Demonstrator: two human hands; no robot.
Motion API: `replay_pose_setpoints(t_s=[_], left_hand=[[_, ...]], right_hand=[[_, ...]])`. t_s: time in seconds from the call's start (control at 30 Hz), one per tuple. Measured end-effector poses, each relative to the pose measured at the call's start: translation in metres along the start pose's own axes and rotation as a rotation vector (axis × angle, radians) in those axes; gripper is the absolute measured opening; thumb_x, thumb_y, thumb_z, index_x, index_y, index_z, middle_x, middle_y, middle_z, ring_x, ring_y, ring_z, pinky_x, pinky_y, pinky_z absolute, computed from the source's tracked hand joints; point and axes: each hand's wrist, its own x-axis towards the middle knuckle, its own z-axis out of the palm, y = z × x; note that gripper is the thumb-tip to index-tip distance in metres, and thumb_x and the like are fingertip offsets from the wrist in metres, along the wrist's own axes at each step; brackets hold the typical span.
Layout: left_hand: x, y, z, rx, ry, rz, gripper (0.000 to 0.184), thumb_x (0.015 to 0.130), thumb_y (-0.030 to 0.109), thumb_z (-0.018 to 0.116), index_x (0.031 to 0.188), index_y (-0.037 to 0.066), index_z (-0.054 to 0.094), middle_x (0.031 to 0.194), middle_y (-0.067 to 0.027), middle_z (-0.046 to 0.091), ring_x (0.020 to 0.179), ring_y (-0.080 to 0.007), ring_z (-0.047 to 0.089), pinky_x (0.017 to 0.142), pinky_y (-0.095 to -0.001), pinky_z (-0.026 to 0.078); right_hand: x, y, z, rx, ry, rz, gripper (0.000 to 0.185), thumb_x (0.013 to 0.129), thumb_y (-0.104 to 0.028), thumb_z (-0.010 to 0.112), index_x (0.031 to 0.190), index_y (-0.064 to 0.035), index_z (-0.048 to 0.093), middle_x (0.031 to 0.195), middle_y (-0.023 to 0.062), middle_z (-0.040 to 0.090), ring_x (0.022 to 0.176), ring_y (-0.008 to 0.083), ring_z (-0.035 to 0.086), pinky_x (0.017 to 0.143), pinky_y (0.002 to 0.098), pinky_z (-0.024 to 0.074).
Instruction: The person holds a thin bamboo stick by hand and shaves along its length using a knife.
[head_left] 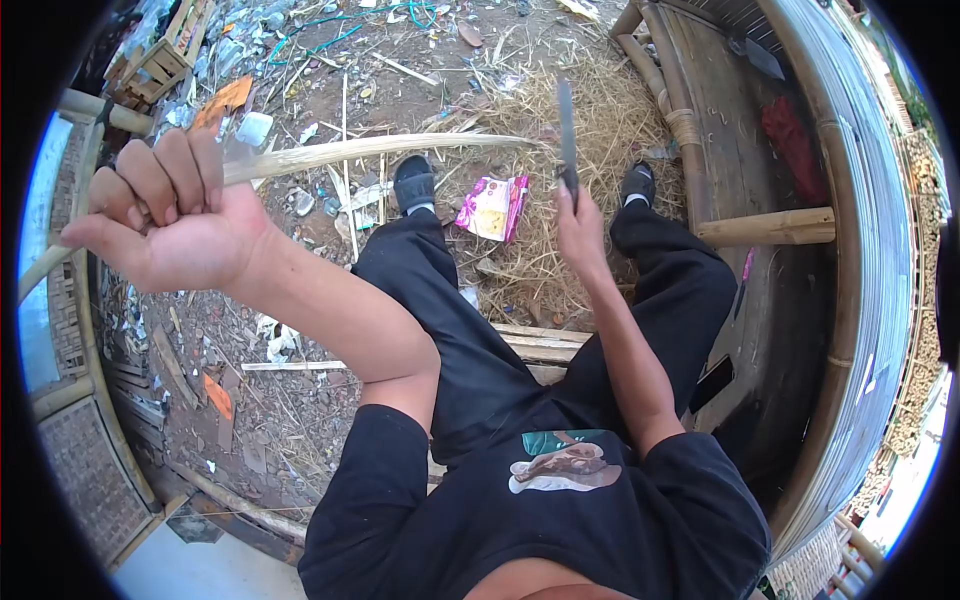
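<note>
My left hand is raised at the left, its fingers wrapped round a long pale bamboo strip. The strip bows slightly to the right, its far end close to the knife. In my right hand is a knife, blade pointing up and away from me. The blade stands near the tip of the strip; whether they touch I cannot tell. Below them, a pink and yellow plastic packet lies on the ground between my feet.
Straw-like shavings cover the ground around my right foot. A bamboo bench with a phone stands at the right. Wooden crate, plastic litter and orange scraps lie at upper left. A woven bamboo panel borders the left.
</note>
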Motion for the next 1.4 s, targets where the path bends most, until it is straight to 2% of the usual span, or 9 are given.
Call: replay_pose_setpoints(t_s=[0.17, 0.33, 0.47, 0.73, 0.9, 1.0, 1.07, 1.17, 1.4], left_hand=[[-0.003, 0.006, 0.010, 0.154, 0.049, 0.080, 0.055, 0.097, 0.054, 0.039, 0.059, 0.019, 0.020, 0.049, 0.0048, 0.017, 0.041, -0.0073, 0.010, 0.040, -0.0239, 0.009], [-0.007, 0.017, 0.017, 0.265, 0.150, 0.099, 0.055, 0.100, 0.054, 0.026, 0.060, 0.018, 0.017, 0.050, 0.0041, 0.016, 0.043, -0.0086, 0.010, 0.042, -0.0243, 0.008], [-0.012, 0.025, 0.016, 0.278, 0.202, 0.098, 0.054, 0.101, 0.050, 0.029, 0.060, 0.018, 0.017, 0.051, 0.0041, 0.014, 0.044, -0.0085, 0.010, 0.042, -0.0249, 0.009], [-0.010, 0.007, 0.021, 0.252, 0.228, 0.049, 0.049, 0.104, 0.041, 0.024, 0.061, 0.018, 0.017, 0.052, 0.0037, 0.015, 0.046, -0.0095, 0.009, 0.044, -0.0255, 0.009], [-0.011, 0.008, 0.021, 0.237, 0.208, 0.035, 0.049, 0.104, 0.041, 0.024, 0.062, 0.018, 0.016, 0.052, 0.0037, 0.014, 0.046, -0.0096, 0.008, 0.044, -0.0254, 0.009], [-0.010, 0.016, 0.021, 0.250, 0.223, 0.071, 0.049, 0.103, 0.042, 0.025, 0.061, 0.018, 0.016, 0.052, 0.0038, 0.013, 0.046, -0.0096, 0.008, 0.044, -0.0254, 0.009], [-0.008, 0.019, 0.019, 0.270, 0.231, 0.111, 0.050, 0.103, 0.042, 0.026, 0.061, 0.018, 0.016, 0.052, 0.0039, 0.013, 0.046, -0.0096, 0.007, 0.044, -0.0254, 0.008], [-0.007, 0.016, 0.014, 0.288, 0.204, 0.124, 0.052, 0.103, 0.045, 0.027, 0.060, 0.018, 0.015, 0.050, 0.0044, 0.014, 0.043, -0.0078, 0.007, 0.041, -0.0247, 0.008], [-0.006, 0.012, 0.016, 0.290, 0.250, 0.101, 0.051, 0.102, 0.044, 0.031, 0.061, 0.019, 0.014, 0.051, 0.0036, 0.012, 0.046, -0.0099, 0.007, 0.045, -0.0260, 0.008]], right_hand=[[-0.016, -0.073, -0.022, -0.025, 0.176, -0.350, 0.022, 0.099, -0.020, 0.047, 0.096, 0.0015, 0.049, 0.059, 0.0121, 0.051, 0.048, 0.0227, 0.052, 0.047, 0.0396, 0.0364], [-0.020, -0.055, 0.004, 0.040, 0.272, -0.548, 0.025, 0.101, -0.020, 0.042, 0.107, 0.0030, 0.047, 0.066, 0.0093, 0.056, 0.050, 0.0205, 0.055, 0.046, 0.0372, 0.0407], [0.016, 0.053, 0.035, -0.517, -0.120, 0.083, 0.028, 0.098, -0.023, 0.043, 0.108, 0.0025, 0.047, 0.090, 0.0335, 0.061, 0.088, 0.0497, 0.059, 0.070, 0.0571, 0.0424], [-0.013, -0.051, -0.001, -0.188, 0.011, -0.043, 0.026, 0.099, -0.021, 0.041, 0.099, 0.0031, 0.050, 0.072, 0.0208, 0.061, 0.061, 0.0359, 0.062, 0.054, 0.0439, 0.0459], [-0.029, -0.077, -0.005, 0.103, 0.232, -0.577, 0.016, 0.097, -0.011, 0.044, 0.101, 0.0036, 0.049, 0.074, 0.0225, 0.063, 0.063, 0.0353, 0.064, 0.056, 0.0453, 0.0474], [0.009, 0.015, 0.032, -0.476, 0.022, -0.078, 0.023, 0.094, -0.014, 0.049, 0.107, 0.0052, 0.049, 0.087, 0.0272, 0.064, 0.079, 0.0449, 0.064, 0.066, 0.0520, 0.0483], [0.021, 0.114, 0.037, -0.545, -0.140, 0.240, 0.029, 0.093, -0.018, 0.049, 0.111, 0.0052, 0.049, 0.097, 0.0318, 0.062, 0.092, 0.0465, 0.061, 0.077, 0.0532, 0.0474], [0.002, 0.114, 0.028, -0.443, 0.003, 0.338, 0.034, 0.092, -0.023, 0.050, 0.111, 0.0054, 0.052, 0.099, 0.0341, 0.060, 0.099, 0.0469, 0.058, 0.084, 0.0522, 0.0454], [0.000, -0.050, -0.005, -0.055, 0.165, -0.151, 0.025, 0.097, -0.022, 0.049, 0.101, 0.0034, 0.050, 0.074, 0.0167, 0.059, 0.060, 0.0277, 0.057, 0.057, 0.0423, 0.0437]])
